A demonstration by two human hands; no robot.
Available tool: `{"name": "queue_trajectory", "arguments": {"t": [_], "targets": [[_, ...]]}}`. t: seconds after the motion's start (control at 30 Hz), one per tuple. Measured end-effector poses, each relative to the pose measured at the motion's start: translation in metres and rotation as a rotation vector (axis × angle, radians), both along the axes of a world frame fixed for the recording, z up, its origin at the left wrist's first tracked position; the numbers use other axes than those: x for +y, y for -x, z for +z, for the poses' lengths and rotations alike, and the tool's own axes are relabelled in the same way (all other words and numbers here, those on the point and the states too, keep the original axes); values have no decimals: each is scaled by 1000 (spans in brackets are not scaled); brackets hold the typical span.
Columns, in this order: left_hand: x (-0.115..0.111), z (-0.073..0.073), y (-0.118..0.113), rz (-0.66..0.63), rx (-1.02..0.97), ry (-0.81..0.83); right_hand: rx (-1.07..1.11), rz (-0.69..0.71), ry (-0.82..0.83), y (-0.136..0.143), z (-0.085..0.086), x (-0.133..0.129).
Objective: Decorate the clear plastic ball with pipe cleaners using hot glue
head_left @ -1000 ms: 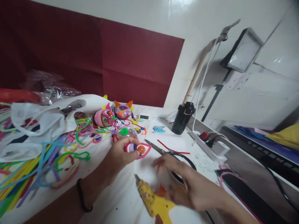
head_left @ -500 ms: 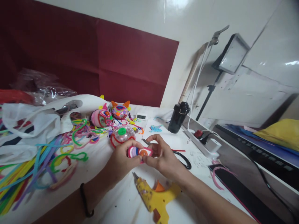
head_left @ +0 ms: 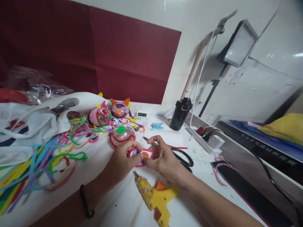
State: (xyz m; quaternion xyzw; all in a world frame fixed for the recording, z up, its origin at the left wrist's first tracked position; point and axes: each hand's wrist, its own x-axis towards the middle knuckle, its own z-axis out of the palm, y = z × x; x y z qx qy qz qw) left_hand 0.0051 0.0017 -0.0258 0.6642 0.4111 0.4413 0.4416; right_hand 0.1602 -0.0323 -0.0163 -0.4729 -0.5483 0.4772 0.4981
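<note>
Between my two hands is a small craft piece coiled from pipe cleaners (head_left: 149, 152), with a pink rim, a white and blue inside and an orange disc. My left hand (head_left: 122, 160) pinches its left end with thumb and fingers. On its right side, my right hand (head_left: 163, 160) grips the edge the same way. Just behind my left hand sits a clear plastic bottle piece (head_left: 123, 135) with a green cap and red trim. A yellow glue gun (head_left: 153, 197) lies below my hands. Black-handled scissors (head_left: 186, 157) lie partly hidden behind my right hand.
Colourful pipe cleaners (head_left: 30, 176) spread over the left side beside a white bag (head_left: 42, 126). Two decorated animal figures (head_left: 120, 108) stand at the back, near a small digital clock (head_left: 142, 114). A black bottle (head_left: 180, 115) and a power strip (head_left: 208, 142) are on the right.
My left thumb has shifted right over the craft piece, covering more of its middle. Both hands keep hold of it. The view has tilted slightly.
</note>
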Motion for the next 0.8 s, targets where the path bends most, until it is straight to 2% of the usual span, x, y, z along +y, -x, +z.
{"name": "queue_trajectory", "arguments": {"t": [0.37, 0.6, 0.8], "targets": [[-1, -1, -3, -32, 1, 101, 14, 34, -9, -1, -6, -4], [-3, 0, -4, -43, -18, 125, -55, 35, -26, -4, -10, -5], [-3, -7, -6, -59, -31, 125, -53, 35, -14, -3, -8, -8]]}}
